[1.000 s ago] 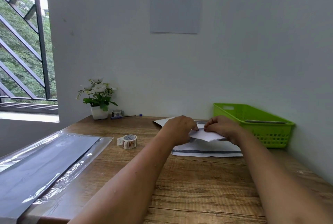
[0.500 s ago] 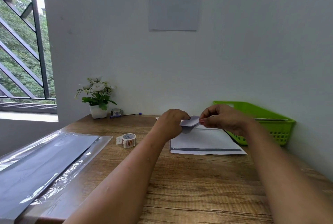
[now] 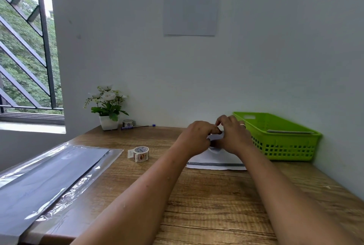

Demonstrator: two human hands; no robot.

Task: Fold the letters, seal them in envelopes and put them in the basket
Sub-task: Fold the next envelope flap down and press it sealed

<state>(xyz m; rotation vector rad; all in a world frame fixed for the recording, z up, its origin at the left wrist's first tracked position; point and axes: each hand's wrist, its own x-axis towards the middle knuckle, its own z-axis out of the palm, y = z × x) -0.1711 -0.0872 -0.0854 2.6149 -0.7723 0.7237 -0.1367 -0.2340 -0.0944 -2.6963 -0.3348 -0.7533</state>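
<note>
White folded paper (image 3: 215, 137) between hands (image 3: 214, 136)

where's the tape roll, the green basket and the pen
tape roll (image 3: 140, 153), head view, on its printed outer band
green basket (image 3: 283, 147), head view, on its perforated front wall
pen (image 3: 140, 126), head view, mid-barrel, lying by the wall beside the flower pot

Left hand (image 3: 197, 136) and right hand (image 3: 233, 136) pinch folded letter (image 3: 215, 138) above envelope (image 3: 214, 161).
</note>
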